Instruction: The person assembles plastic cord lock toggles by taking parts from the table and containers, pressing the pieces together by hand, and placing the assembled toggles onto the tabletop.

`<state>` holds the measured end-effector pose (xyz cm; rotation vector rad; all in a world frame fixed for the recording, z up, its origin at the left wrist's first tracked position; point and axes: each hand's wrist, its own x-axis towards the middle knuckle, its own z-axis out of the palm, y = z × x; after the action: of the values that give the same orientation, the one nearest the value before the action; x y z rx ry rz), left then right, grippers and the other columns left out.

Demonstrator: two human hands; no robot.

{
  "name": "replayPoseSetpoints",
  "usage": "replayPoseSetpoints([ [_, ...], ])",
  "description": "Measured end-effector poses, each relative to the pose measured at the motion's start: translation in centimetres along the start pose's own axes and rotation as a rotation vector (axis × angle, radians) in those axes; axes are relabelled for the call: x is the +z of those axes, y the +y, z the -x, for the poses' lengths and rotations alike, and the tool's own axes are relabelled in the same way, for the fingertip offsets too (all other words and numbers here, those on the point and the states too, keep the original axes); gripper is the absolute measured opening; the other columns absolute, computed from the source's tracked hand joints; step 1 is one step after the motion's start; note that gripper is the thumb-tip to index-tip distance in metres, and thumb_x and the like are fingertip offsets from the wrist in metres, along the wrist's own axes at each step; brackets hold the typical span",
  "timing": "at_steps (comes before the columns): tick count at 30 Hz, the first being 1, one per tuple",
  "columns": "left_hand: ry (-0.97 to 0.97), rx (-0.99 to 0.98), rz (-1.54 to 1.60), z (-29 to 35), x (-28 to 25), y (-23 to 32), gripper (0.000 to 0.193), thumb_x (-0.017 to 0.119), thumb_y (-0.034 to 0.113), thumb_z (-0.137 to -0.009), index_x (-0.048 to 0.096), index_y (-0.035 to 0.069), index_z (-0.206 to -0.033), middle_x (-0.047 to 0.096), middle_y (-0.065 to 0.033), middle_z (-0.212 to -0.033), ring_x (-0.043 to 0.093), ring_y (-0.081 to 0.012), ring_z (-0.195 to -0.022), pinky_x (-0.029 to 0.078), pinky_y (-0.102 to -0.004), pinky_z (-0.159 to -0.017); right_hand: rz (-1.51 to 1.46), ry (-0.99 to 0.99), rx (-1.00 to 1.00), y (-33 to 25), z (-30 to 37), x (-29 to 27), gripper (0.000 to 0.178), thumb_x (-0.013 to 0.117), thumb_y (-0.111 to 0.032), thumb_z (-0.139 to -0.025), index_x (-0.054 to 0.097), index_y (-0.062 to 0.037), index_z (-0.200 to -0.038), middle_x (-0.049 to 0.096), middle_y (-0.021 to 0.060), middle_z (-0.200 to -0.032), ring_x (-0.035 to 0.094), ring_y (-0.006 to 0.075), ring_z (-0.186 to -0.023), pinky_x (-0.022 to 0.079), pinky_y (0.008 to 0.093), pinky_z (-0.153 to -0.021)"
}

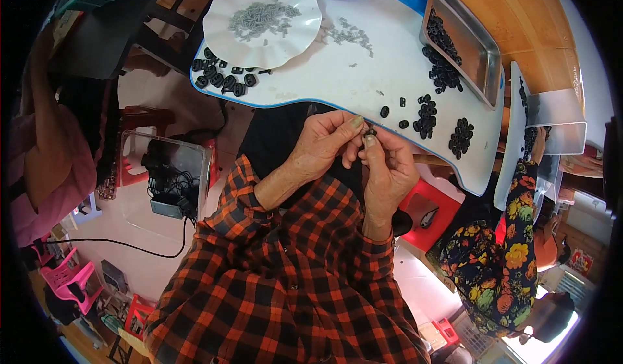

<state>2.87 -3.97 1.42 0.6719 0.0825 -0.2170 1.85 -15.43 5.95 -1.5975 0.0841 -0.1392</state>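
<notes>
Both hands' fingers [358, 125] pinch a small round black ring [370, 132].

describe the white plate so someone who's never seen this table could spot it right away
Start at the white table with the blue edge. At its far left corner sits a white plate with a wavy, scalloped rim. It alone holds a heap of small grey pieces; the black rings lie loose beside it.
</notes>
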Motion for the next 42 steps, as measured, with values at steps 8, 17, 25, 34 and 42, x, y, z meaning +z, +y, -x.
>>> replayPoseSetpoints([
  [8,0.017,0.017,-0.019,0.1,0.1,0.2,0.026,0.053,0.021,-0.095,0.061,-0.004,-0.094,0.059,-0.003,-0.073,0.053,-0.0058,-0.053,0.043,-0.0178,-0.044,-0.006,-0.011,-0.006,0.2,-0.1,0.0,0.011,0.063,0.004,-0.083,0.063,0.0033,-0.094,0.062,0.0025,-0.08,0.056,0.0054,-0.071,0.047,0.0192,-0.064],
  [17,0.02,0.024,-0.058,0.2,0.2,0.3,0.024,0.053,0.018,-0.095,0.06,-0.005,-0.094,0.06,-0.0029,-0.073,0.052,-0.0056,-0.053,0.042,-0.0178,-0.044,-0.034,-0.013,0.014,0.0,-0.1,0.0,0.011,0.062,0.004,-0.083,0.062,0.0038,-0.094,0.063,0.004,-0.082,0.056,0.0062,-0.072,0.048,0.0201,-0.065],
  [25,0.022,0.061,-0.14,0.2,0.1,0.2,0.023,0.052,0.017,-0.095,0.06,-0.004,-0.094,0.059,-0.002,-0.07,0.052,-0.0051,-0.053,0.042,-0.0174,-0.044,-0.017,-0.002,0.006,-0.2,-0.1,0.2,0.009,0.063,0.004,-0.083,0.063,0.0031,-0.092,0.063,0.0031,-0.081,0.056,0.0054,-0.07,0.047,0.019,-0.064],
  [34,0.024,0.18,-0.292,0.4,0.3,0.4,0.019,0.053,0.013,-0.094,0.06,-0.004,-0.093,0.058,-0.0017,-0.069,0.052,-0.0038,-0.052,0.042,-0.0166,-0.044,0.044,-0.002,-0.055,0.1,0.0,0.2,0.008,0.064,0.004,-0.082,0.063,0.0026,-0.09,0.061,0.0001,-0.076,0.054,0.0029,-0.067,0.044,0.0161,-0.059],
  [42,0.009,0.238,-0.457,0.7,0.9,0.7,0.019,0.052,0.012,-0.095,0.06,-0.002,-0.086,0.057,-0.002,-0.068,0.052,-0.0048,-0.054,0.043,-0.018,-0.046,0.226,-0.022,-0.215,0.3,0.0,-0.5,0.01,0.066,0.006,-0.079,0.064,0.0011,-0.088,0.054,-0.0037,-0.069,0.043,0.001,-0.058,0.033,0.0166,-0.049],
])
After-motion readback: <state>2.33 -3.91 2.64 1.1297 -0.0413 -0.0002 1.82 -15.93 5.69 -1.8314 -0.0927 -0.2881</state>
